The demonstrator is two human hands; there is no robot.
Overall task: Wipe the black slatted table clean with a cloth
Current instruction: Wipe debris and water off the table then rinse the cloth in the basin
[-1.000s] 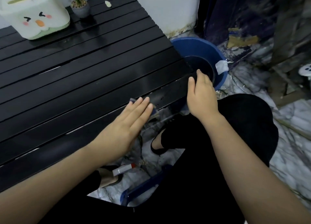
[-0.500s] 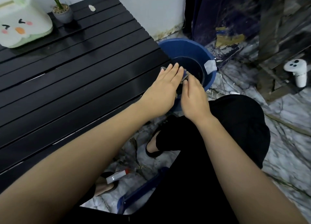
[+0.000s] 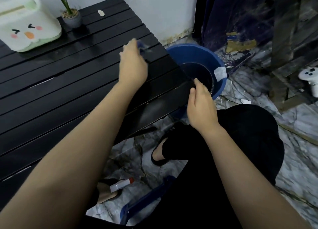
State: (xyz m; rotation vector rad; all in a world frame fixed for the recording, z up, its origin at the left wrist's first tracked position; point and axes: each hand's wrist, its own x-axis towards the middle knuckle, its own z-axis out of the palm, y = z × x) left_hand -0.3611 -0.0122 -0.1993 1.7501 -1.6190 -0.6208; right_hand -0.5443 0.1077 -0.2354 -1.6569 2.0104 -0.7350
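Note:
The black slatted table (image 3: 68,84) fills the left of the view. My left hand (image 3: 133,61) is stretched out over its far right slats and grips a small bluish cloth (image 3: 144,47), which pokes out past the fingers and looks blurred. My right hand (image 3: 200,101) is at the table's right end near the front corner. Its thumb lies on top of the edge and its fingers curl over the end, so it holds the edge.
A blue bucket (image 3: 194,54) stands on the floor against the table's right end. On the table's back stand a white duck-face tissue box (image 3: 25,29), a small potted plant (image 3: 71,17) and a white scrap (image 3: 101,13). A spray bottle (image 3: 122,184) lies on the marble floor by my legs.
My left hand has carried the cloth from the front right corner back toward the far slats. My right hand has stayed at the table's right edge.

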